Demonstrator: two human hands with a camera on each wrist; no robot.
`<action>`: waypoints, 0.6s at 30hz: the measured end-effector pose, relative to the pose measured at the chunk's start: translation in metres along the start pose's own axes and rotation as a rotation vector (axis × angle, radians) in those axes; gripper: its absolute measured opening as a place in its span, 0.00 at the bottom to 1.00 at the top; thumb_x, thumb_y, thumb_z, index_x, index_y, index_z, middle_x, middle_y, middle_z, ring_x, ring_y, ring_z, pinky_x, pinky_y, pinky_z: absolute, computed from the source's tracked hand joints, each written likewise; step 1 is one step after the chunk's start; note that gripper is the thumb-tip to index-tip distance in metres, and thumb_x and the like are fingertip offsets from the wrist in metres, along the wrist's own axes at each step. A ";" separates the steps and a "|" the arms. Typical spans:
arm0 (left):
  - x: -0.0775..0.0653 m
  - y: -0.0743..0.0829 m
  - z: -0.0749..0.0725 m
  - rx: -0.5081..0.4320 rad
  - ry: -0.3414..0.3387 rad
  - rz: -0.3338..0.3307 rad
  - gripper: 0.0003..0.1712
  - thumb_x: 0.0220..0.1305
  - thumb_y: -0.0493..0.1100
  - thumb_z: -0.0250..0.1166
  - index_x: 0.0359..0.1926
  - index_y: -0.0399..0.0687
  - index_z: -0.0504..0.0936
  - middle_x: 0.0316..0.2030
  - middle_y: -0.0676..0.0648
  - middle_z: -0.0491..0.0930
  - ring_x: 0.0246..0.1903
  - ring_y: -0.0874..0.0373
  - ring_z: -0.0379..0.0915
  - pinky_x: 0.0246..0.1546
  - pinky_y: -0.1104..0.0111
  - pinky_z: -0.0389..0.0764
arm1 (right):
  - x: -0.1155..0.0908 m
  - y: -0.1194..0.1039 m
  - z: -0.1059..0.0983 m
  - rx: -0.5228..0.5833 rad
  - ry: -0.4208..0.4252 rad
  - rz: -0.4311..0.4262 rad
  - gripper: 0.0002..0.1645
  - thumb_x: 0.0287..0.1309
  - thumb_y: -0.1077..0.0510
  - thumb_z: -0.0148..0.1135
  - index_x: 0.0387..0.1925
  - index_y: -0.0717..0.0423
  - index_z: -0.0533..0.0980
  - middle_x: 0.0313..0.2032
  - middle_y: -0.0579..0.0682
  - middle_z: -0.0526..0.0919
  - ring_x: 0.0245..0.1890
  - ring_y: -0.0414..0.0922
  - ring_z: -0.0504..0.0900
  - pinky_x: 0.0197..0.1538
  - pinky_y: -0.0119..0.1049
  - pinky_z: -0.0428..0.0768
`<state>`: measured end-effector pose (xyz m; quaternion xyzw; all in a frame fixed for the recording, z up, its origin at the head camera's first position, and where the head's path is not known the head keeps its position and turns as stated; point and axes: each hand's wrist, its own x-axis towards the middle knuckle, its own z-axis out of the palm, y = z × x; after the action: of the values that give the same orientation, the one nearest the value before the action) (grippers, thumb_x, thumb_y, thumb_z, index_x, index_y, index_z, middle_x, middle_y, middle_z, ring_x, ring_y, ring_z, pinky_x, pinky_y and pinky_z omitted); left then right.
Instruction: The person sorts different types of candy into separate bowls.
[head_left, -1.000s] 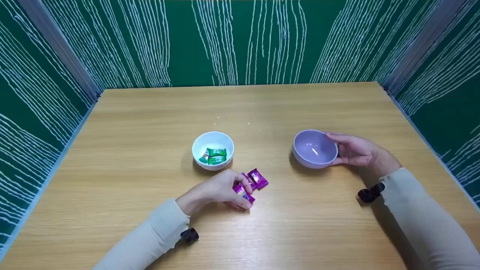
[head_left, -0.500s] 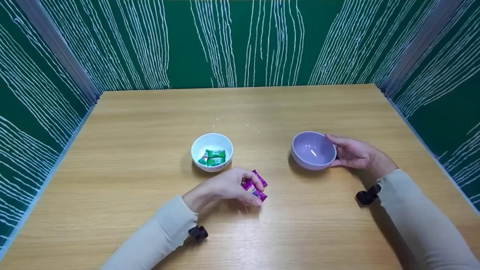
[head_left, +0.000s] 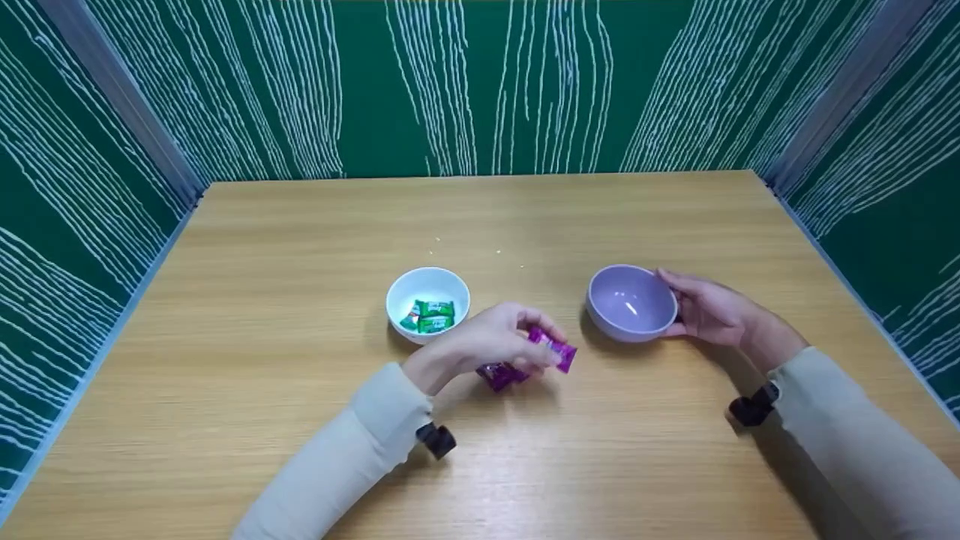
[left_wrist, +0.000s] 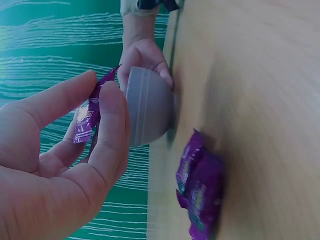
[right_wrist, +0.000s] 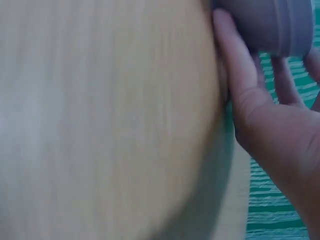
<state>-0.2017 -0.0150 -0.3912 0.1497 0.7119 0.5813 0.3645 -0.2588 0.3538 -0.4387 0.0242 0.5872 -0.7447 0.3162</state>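
Left hand (head_left: 491, 337) above table (head_left: 300, 240), pinching purple packet (left_wrist: 88, 117).

Lt-brown wood-grain rect. tabletop (head_left: 262, 247), boxed in far/L/R by dk-green panels (head_left: 382, 90) w/ wavy white lines, roughly vert. on far one. Straight greyish posts (head_left: 124, 97) at both far corners. Pale-blue edge strips (head_left: 97, 360) along L+R sides. Soft white glare (head_left: 517, 484) near side, approx ctr.
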 end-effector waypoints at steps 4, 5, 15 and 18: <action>0.010 0.008 0.003 -0.063 0.003 0.043 0.13 0.62 0.31 0.70 0.47 0.45 0.85 0.46 0.42 0.82 0.52 0.37 0.79 0.51 0.55 0.84 | -0.004 -0.004 0.008 -0.044 0.051 0.012 0.24 0.77 0.40 0.46 0.62 0.47 0.70 0.60 0.51 0.68 0.58 0.48 0.72 0.58 0.50 0.81; 0.013 0.009 0.003 -0.071 0.004 0.053 0.13 0.62 0.31 0.70 0.47 0.44 0.85 0.46 0.42 0.82 0.53 0.36 0.78 0.52 0.54 0.83 | -0.005 -0.005 0.009 -0.047 0.054 0.019 0.24 0.77 0.39 0.46 0.64 0.47 0.68 0.62 0.52 0.65 0.60 0.49 0.70 0.58 0.50 0.81; 0.038 0.022 0.010 -0.137 0.070 0.080 0.14 0.63 0.30 0.70 0.49 0.42 0.85 0.46 0.41 0.82 0.51 0.41 0.80 0.46 0.63 0.86 | -0.010 -0.008 0.014 -0.062 0.076 0.062 0.26 0.78 0.42 0.45 0.71 0.42 0.60 0.70 0.53 0.53 0.68 0.57 0.56 0.62 0.55 0.77; 0.044 0.026 0.013 -0.147 0.110 0.081 0.13 0.64 0.30 0.69 0.48 0.42 0.86 0.44 0.42 0.82 0.43 0.48 0.83 0.44 0.64 0.86 | -0.010 -0.007 0.015 -0.065 0.081 0.062 0.28 0.78 0.41 0.46 0.71 0.42 0.59 0.69 0.52 0.55 0.68 0.57 0.56 0.62 0.55 0.77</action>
<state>-0.2286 0.0299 -0.3824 0.1191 0.6798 0.6534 0.3111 -0.2494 0.3457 -0.4244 0.0622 0.6224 -0.7136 0.3156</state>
